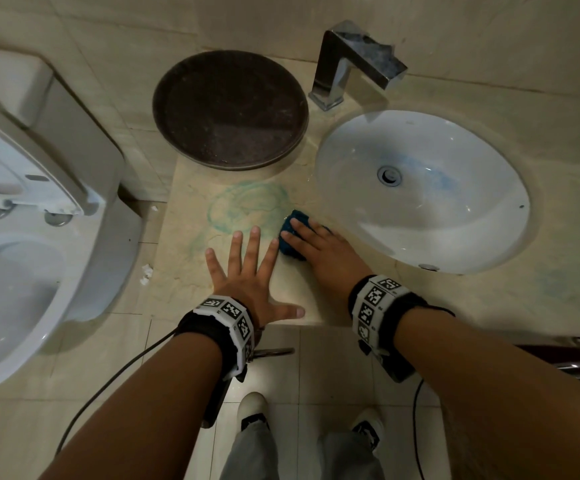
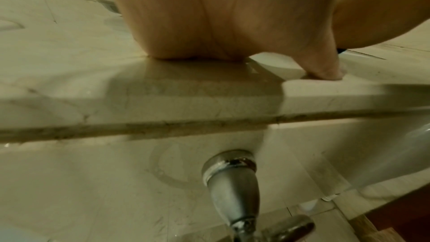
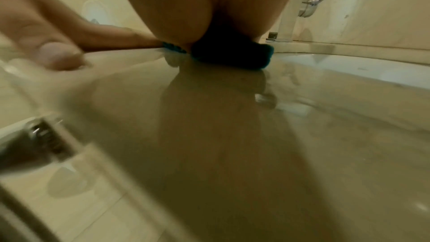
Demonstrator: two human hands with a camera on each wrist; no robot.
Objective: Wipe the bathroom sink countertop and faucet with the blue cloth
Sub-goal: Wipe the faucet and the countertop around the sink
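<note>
From the head view, the left hand lies flat on the counter near its front edge, its grip spread wide: fingers straight and fanned, thumb pointing right along the edge, holding nothing. Just beside it, the right hand presses down on the blue cloth, fingers fairly straight over the top of it; whether the thumb curls under cannot be told. The cloth is bunched into a dark teal wad, sitting on the counter between a faint blue-green ring of smears and the left rim of the white sink. The square chrome faucet stands at the counter's back edge, behind the sink, with a round dark tray to its left. A toilet stands beyond the counter's left end.

From the left wrist view, the heel of the left hand rests on the counter's front edge and the thumb tip touches the surface to the right. A chrome fitting juts from the panel below.

From the right wrist view, the right hand bears on the cloth, which looks nearly black in shadow with teal showing at its edges, squashed against the glossy counter. The left hand's fingers touch the counter beside it, blurred. The faucet rises at the back right.
</note>
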